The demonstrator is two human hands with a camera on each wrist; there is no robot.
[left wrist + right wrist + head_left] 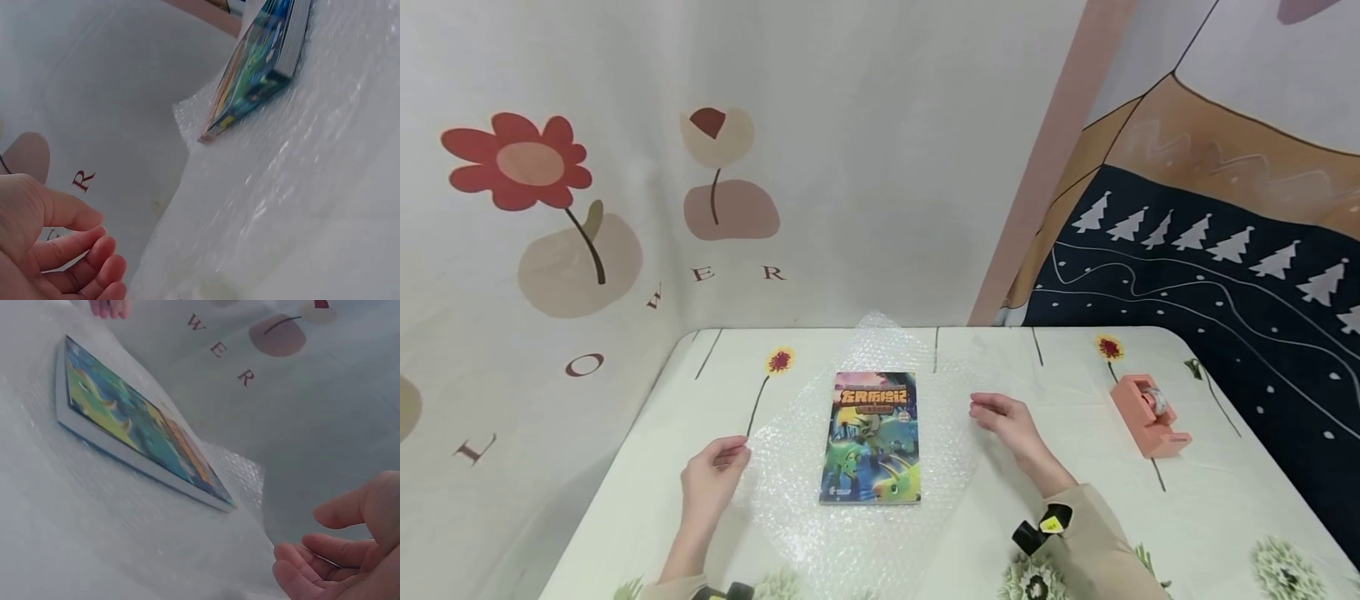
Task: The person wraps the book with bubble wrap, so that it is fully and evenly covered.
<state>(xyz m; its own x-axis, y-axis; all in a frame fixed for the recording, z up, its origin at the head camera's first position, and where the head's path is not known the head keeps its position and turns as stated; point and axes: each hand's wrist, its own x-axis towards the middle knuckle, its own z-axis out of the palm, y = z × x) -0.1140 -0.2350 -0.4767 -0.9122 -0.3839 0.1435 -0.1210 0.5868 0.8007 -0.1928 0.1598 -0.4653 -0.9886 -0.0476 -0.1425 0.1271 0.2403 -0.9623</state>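
A paperback book with a colourful dinosaur cover lies face up on a sheet of clear bubble wrap. The wrap is spread out diagonally, one corner towards the back edge of the table. My left hand is just beside the wrap's left corner, fingers loosely bent and nothing between them. In the left wrist view its thumb tip lies close to the index finger. On the other side, my right hand hovers near the wrap's right corner. The right wrist view shows its thumb apart from loosely curled fingers, holding nothing.
A pink tape dispenser with a roll of tape stands on the right of the table. The white tablecloth has printed flowers. Behind it hangs a pale printed curtain, with a dark tree-patterned cloth at the right.
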